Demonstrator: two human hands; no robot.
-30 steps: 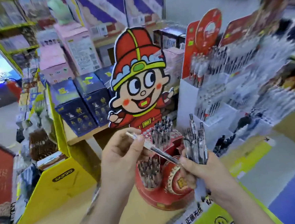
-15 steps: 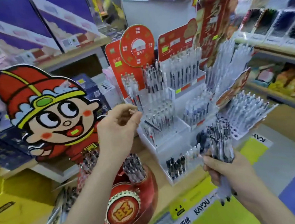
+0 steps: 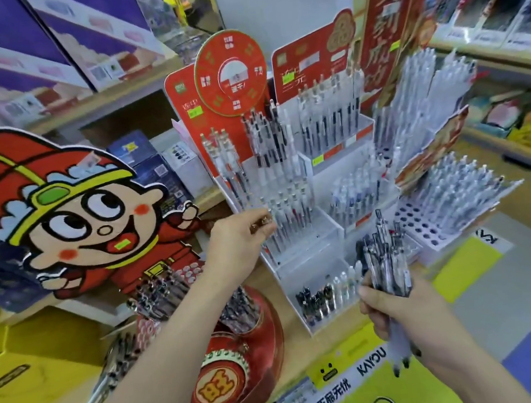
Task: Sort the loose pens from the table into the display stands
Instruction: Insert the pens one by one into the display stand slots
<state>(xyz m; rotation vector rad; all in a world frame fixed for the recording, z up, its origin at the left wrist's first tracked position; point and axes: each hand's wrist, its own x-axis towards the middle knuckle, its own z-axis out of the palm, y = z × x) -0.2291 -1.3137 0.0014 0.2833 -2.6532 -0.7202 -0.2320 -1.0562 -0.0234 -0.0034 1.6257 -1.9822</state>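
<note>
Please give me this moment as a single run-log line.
left hand: pinches pen at white stand | right hand: grips pen bundle | step: placing pen in stand

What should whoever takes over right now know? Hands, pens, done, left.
Left hand: pinches the top of one pen at a middle-left compartment of the white tiered stand; whether the pen is seated cannot be told.
Right hand: grips a bundle of pens, tips down, in front of the stand.
Done: most compartments of the white stand hold pens; the red round stand holds pens too.
Left: release the pinched pen, then sort the bundle into its compartments.
</note>
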